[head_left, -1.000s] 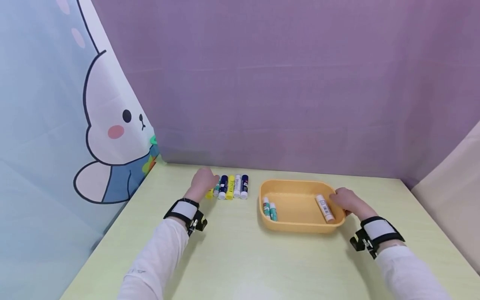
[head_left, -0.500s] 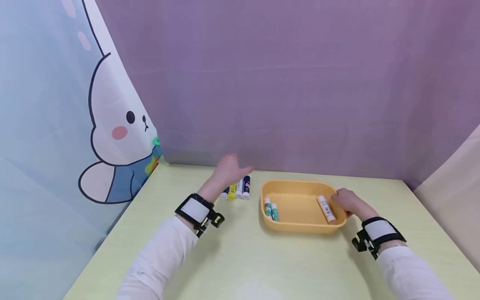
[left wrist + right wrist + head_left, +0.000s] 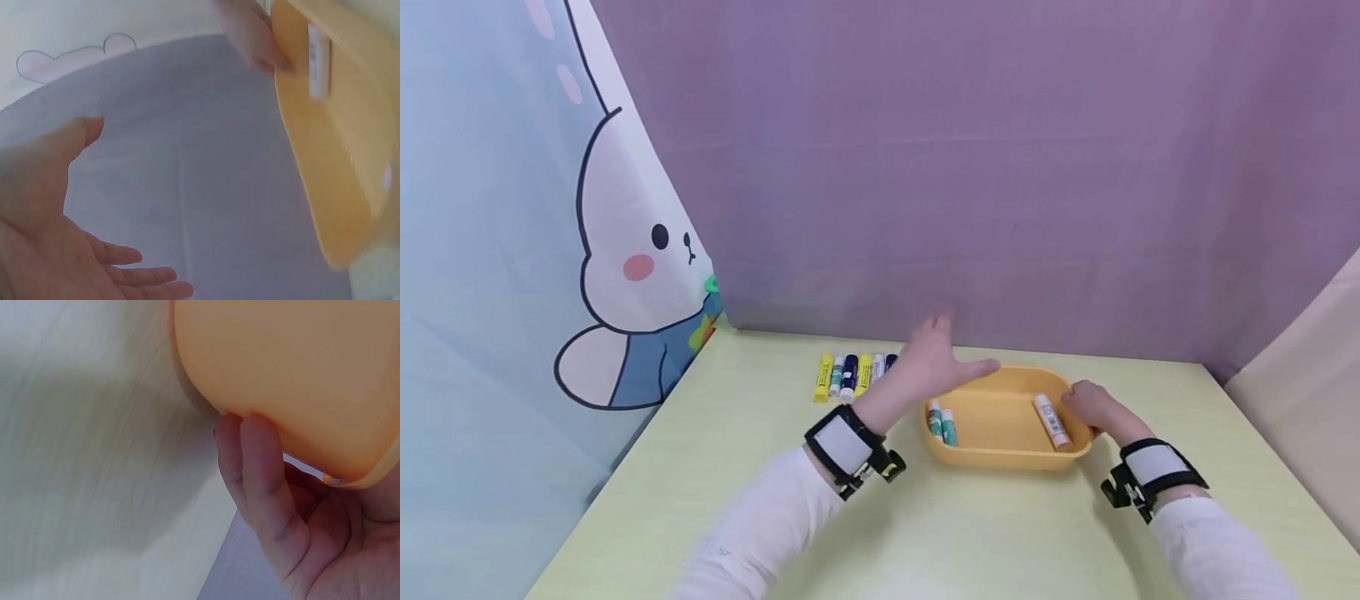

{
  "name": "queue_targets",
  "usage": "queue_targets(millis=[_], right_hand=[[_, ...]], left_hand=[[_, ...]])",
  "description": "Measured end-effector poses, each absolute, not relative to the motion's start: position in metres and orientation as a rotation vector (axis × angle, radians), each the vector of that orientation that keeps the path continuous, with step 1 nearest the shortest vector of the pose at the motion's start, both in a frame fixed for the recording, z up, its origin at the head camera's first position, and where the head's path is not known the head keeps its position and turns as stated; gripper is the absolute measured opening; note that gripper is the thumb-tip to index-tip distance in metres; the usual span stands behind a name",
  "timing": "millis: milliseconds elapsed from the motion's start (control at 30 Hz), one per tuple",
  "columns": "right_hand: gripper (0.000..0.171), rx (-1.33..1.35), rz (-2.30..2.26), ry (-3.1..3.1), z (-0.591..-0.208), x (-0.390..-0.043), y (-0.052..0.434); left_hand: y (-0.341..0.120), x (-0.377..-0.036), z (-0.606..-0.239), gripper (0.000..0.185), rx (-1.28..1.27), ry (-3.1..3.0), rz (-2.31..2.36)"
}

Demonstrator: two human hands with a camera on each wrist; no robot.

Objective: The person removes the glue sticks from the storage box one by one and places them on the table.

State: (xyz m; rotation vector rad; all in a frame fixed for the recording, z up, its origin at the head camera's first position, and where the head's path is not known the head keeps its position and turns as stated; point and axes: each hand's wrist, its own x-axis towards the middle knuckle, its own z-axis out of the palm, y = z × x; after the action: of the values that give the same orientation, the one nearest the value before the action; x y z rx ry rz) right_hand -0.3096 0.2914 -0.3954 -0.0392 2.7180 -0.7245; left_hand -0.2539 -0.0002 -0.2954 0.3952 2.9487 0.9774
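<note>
In the head view my left hand (image 3: 931, 362) is in the air over the back left corner of the yellow tray (image 3: 992, 457), thumb and fingers spread and holding nothing. The left wrist view likewise shows my left hand (image 3: 56, 212) apart from the tray (image 3: 300, 156). My right hand (image 3: 1093, 402) grips the tray's right end; in the right wrist view its fingers (image 3: 262, 462) press the outer wall. Inside the tray lie a white-and-pink glue stick (image 3: 1051, 421) at right and two small teal-and-white glue sticks, one (image 3: 935, 419) beside the other (image 3: 949, 427), at left.
Left of the tray, several glue sticks lie side by side in a row, from a yellow one (image 3: 823, 377) to a dark blue one (image 3: 891, 362) partly hidden by my left hand. A purple cloth (image 3: 1000, 183) hangs behind the pale table (image 3: 970, 533).
From the left end of the glue stick row, my left hand has moved right to above the tray's left side, its fingers spreading. The right hand still holds the tray in place.
</note>
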Motion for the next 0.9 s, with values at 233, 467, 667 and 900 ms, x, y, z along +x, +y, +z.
queue_targets(millis=[233,467,667,900], right_hand=[[0.033,-0.045,-0.701,2.718,-0.394,-0.308,0.29],[0.031,-0.075,-0.723,2.716,-0.399,-0.311,0.289],[0.03,-0.084,-0.72,2.731,-0.4,-0.311,0.29],[0.029,-0.099,-0.75,2.76,-0.398,-0.308,0.291]], left_hand=[[0.043,-0.251,-0.313,0.102,0.433,2.877,1.004],[0.082,-0.259,-0.354,0.091,0.364,2.831,0.965],[0.105,-0.266,-0.38,0.092,0.221,2.784,0.987],[0.123,-0.272,-0.393,0.09,0.151,2.807,0.907]])
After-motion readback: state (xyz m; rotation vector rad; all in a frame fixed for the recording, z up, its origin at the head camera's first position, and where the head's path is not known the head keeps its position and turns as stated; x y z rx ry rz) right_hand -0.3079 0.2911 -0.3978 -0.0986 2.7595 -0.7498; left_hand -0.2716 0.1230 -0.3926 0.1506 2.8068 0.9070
